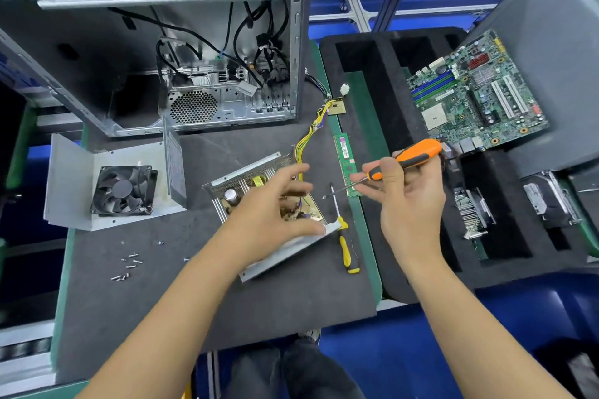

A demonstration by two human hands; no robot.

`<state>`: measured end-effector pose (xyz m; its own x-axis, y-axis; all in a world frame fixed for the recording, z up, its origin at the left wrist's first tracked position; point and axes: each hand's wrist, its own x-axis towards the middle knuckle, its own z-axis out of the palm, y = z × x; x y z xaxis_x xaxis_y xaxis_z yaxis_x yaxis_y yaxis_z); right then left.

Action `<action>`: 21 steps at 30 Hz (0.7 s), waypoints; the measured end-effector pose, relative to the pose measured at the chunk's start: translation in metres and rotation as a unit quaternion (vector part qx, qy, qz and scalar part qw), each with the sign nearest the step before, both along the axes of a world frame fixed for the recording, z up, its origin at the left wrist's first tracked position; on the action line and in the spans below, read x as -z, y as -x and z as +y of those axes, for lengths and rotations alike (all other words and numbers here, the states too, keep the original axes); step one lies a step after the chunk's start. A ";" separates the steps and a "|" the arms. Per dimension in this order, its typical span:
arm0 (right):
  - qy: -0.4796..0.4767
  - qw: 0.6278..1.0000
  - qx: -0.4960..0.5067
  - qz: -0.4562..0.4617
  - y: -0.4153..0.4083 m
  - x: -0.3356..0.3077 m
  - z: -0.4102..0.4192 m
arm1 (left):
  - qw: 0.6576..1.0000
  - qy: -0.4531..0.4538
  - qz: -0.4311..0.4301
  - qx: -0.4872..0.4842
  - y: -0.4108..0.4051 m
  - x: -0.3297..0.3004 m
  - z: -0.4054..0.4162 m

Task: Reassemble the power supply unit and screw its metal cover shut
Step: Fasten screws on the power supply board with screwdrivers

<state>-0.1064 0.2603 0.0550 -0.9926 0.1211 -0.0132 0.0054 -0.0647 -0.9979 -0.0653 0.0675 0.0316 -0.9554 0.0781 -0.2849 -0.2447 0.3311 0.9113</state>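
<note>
Forearms, two, bare, entering from the near edge. Left hand (275,204): fingers spread and relaxed, resting over the open power supply tray (278,246), thumb by its near-right lip; nothing clasped. Right hand (408,201): wrapped round the orange-handled screwdriver (418,154), shaft slanting down-left, tip hanging just right of the tray; a small screw appears to sit at the tip, too small to confirm. Yellow-handled screwdriver (345,243): lying on the dark mat (227,311), touching the tray's right corner. Loose screws (128,266): scattered near-left on the mat. Circuit board (236,194): seated in the tray, long axis near-right to far-left. Metal cover with fan (107,185): off, well left of the tray, nearer the left hand; fitting it probably comes next. Computer case (194,74): behind. Motherboard (476,91): far right.
</note>
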 end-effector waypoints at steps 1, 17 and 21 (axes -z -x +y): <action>-0.019 1.000 -0.007 0.000 0.000 0.002 0.000 | 0.998 0.037 -0.008 0.052 0.000 0.004 -0.001; -0.086 0.995 -0.036 -0.031 -0.007 0.029 -0.004 | 0.955 0.233 0.015 0.182 -0.010 0.032 0.012; -0.087 0.995 -0.036 -0.037 -0.008 0.032 -0.007 | 0.954 0.239 0.019 0.180 -0.011 0.033 0.012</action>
